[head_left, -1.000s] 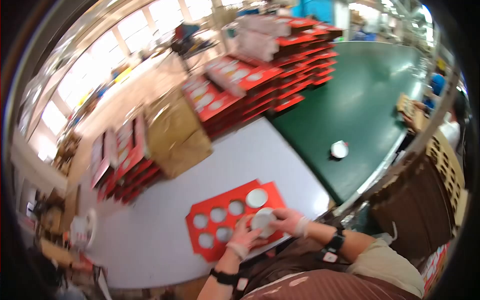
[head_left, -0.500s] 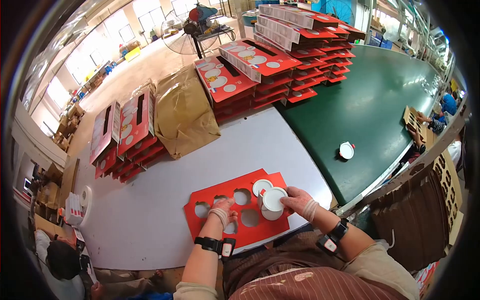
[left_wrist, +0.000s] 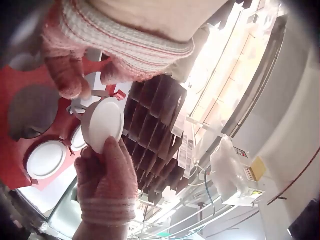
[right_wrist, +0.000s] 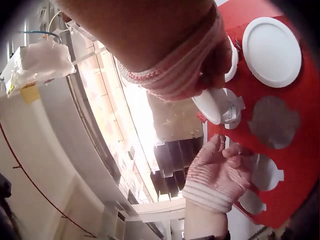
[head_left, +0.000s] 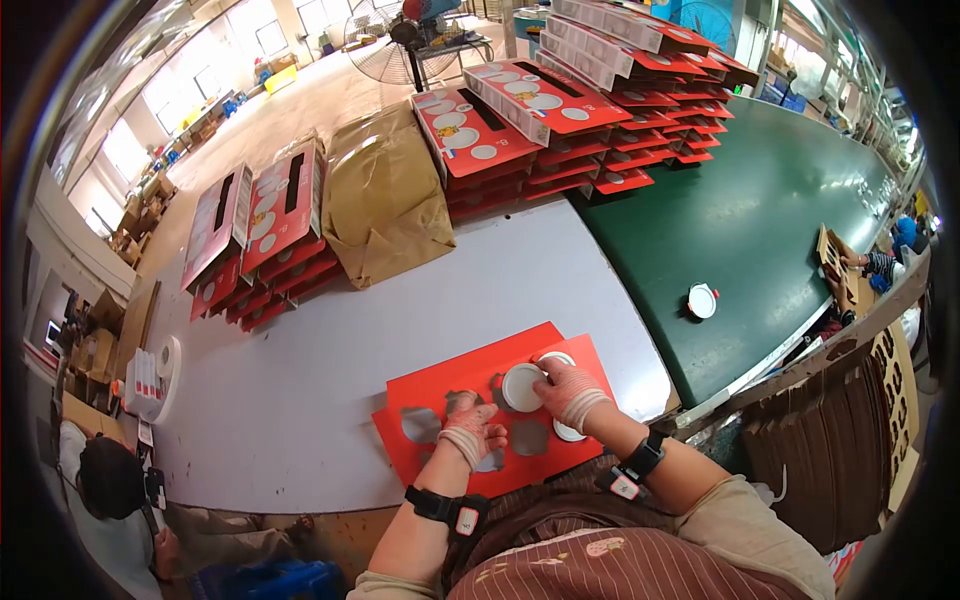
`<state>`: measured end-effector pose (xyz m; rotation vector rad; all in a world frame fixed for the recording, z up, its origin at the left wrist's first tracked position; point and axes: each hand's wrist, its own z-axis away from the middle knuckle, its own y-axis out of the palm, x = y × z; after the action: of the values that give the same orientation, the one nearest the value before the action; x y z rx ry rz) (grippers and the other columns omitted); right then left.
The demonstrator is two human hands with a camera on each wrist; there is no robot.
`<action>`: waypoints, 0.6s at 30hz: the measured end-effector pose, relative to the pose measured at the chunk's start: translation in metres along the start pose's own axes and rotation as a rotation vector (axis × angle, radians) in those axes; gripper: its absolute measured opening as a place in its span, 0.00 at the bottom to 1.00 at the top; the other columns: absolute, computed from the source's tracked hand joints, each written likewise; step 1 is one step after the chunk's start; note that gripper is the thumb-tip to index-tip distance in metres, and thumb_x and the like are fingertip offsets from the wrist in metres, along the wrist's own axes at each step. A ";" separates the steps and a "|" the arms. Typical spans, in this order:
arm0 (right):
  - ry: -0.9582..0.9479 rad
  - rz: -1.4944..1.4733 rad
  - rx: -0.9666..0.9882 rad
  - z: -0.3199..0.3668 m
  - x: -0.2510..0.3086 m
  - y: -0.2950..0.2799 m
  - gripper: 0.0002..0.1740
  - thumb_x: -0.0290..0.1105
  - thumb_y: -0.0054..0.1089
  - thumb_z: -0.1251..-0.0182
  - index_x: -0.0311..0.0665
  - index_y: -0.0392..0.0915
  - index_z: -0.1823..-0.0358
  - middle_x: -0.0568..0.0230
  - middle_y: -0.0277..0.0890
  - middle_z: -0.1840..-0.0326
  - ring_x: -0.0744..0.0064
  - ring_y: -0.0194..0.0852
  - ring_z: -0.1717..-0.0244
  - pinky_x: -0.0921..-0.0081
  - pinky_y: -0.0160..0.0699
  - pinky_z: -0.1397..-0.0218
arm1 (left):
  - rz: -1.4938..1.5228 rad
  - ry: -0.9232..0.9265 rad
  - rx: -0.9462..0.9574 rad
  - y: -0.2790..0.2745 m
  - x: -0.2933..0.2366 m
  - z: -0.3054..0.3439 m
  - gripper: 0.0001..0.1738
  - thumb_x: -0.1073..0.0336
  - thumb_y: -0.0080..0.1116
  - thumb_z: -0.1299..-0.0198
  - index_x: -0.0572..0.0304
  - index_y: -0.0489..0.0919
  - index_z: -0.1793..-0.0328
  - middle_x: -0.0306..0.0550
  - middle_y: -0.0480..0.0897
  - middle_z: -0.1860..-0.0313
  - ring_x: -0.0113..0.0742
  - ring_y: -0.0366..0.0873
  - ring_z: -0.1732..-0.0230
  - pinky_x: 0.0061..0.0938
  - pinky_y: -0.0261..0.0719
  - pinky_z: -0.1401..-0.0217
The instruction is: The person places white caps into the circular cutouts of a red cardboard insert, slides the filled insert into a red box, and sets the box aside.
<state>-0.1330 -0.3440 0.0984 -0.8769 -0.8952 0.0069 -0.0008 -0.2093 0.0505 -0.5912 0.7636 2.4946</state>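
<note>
In the head view my right hand (head_left: 572, 390) pinches the rim of a white-lidded container (head_left: 523, 388) at the upper row of holes in a red card (head_left: 530, 465). That lid tilts in the left wrist view, a small red tab beside it. Two more white lids sit at the card's right end, one upper, one lower (head_left: 568, 432), both partly covered by the right hand. My left hand (head_left: 472, 428) is over the card's left-middle holes, fingers loosely bent and holding nothing. The right wrist view shows the left hand (right_wrist: 220, 175) just beside the card's holes.
Behind the card are a brown paper package (head_left: 385, 205) and stacked red boxes (head_left: 480, 130). A white-lidded container (head_left: 702, 300) stands on the green surface (head_left: 740, 220) to the right. One person sits at the lower left; others are at the far right.
My right hand has brought the container left and back to the upper holes; the lower right lid now shows. The left hand stays over the card's left part. The head view has shifted.
</note>
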 end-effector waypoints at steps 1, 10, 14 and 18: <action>0.000 0.002 0.003 -0.001 0.000 0.004 0.22 0.39 0.48 0.39 0.40 0.69 0.44 0.44 0.75 0.53 0.47 0.73 0.51 0.60 0.72 0.47 | 0.010 0.004 0.022 0.001 0.001 0.003 0.32 0.70 0.50 0.41 0.40 0.51 0.34 0.46 0.69 0.57 0.39 0.75 0.80 0.33 0.78 0.85; 0.126 0.020 -0.061 -0.001 0.004 0.023 0.23 0.38 0.52 0.41 0.37 0.70 0.46 0.45 0.76 0.56 0.50 0.76 0.52 0.62 0.74 0.50 | -0.015 0.000 0.106 -0.003 0.004 0.007 0.31 0.70 0.50 0.42 0.45 0.51 0.35 0.45 0.68 0.57 0.42 0.75 0.77 0.36 0.77 0.80; 0.060 0.129 0.039 -0.008 0.004 0.018 0.20 0.39 0.48 0.39 0.35 0.70 0.48 0.42 0.74 0.54 0.46 0.73 0.51 0.59 0.72 0.47 | -0.005 -0.027 0.109 -0.003 0.008 0.001 0.28 0.71 0.50 0.42 0.43 0.53 0.38 0.44 0.68 0.59 0.43 0.75 0.78 0.38 0.77 0.80; 0.129 0.216 0.078 -0.011 0.010 0.015 0.19 0.36 0.50 0.39 0.33 0.70 0.49 0.44 0.75 0.54 0.47 0.73 0.49 0.60 0.72 0.46 | 0.027 -0.061 0.124 -0.006 0.013 -0.003 0.24 0.70 0.50 0.41 0.41 0.56 0.43 0.42 0.69 0.62 0.43 0.76 0.77 0.38 0.78 0.80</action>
<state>-0.1141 -0.3376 0.0916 -0.8877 -0.6729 0.1699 -0.0072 -0.2031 0.0391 -0.4619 0.9012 2.4557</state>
